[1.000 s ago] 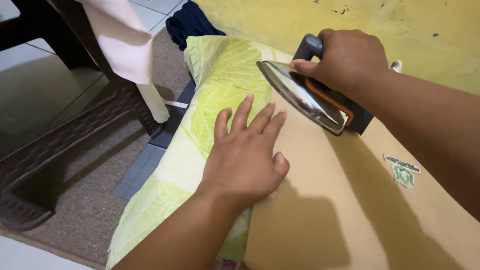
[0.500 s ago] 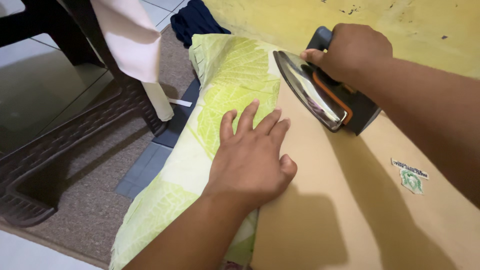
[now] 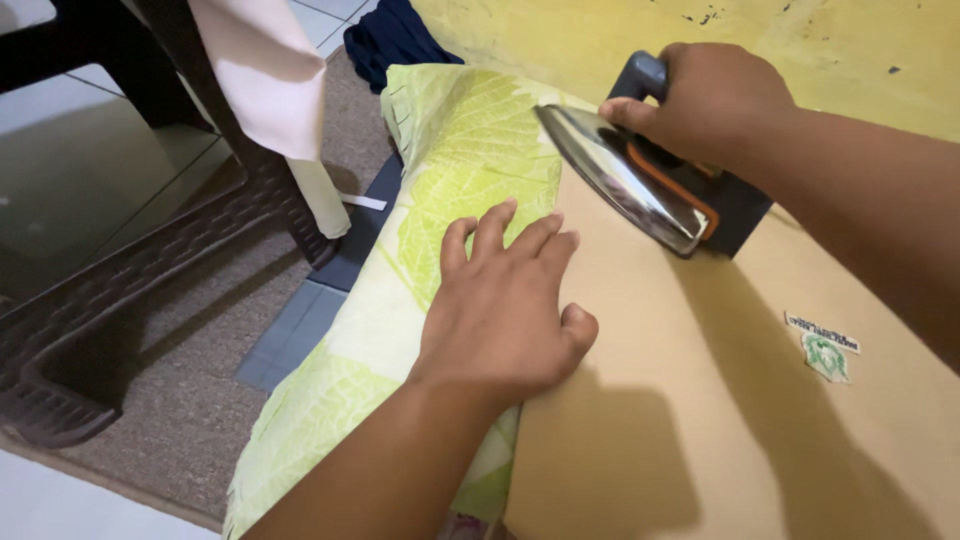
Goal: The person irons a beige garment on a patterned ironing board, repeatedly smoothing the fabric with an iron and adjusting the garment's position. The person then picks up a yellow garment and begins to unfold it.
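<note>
Shifting a little toward the person since half a second ago: iron [image 3: 640,180], with right hand [image 3: 715,100] clenched around its grey handle. Tilting up on one edge, showing the shiny soleplate toward the left, heel resting on tan cloth [image 3: 700,400]. Sitting a bit lower and nearer to the left fingertips than before, tip pointing to the far left over the border of the cloth.

Staying almost in the same place: left hand [image 3: 505,300], lying flat and released, fingers spread, grasping nothing. Pressing palm on the cloth edge, fingertips reaching onto green leaf-print pad [image 3: 440,170] just beside it. Thumb resting on the tan side.

Lying spread over the pad and filling the lower right of the view: tan cloth, with a small green and white label [image 3: 822,345] near the right edge, well apart from both hands. Casting dark shadows on the cloth under both arms.

Standing at the left: dark woven chair [image 3: 120,260], with a pale fabric [image 3: 270,80] hanging from it down to the brown carpet [image 3: 190,400]. Lying at the far end of the pad, near the yellow wall [image 3: 560,30]: dark blue cloth [image 3: 390,40]. Showing partly under the pad: grey mat [image 3: 290,330]. Nothing standing between iron and left hand.
</note>
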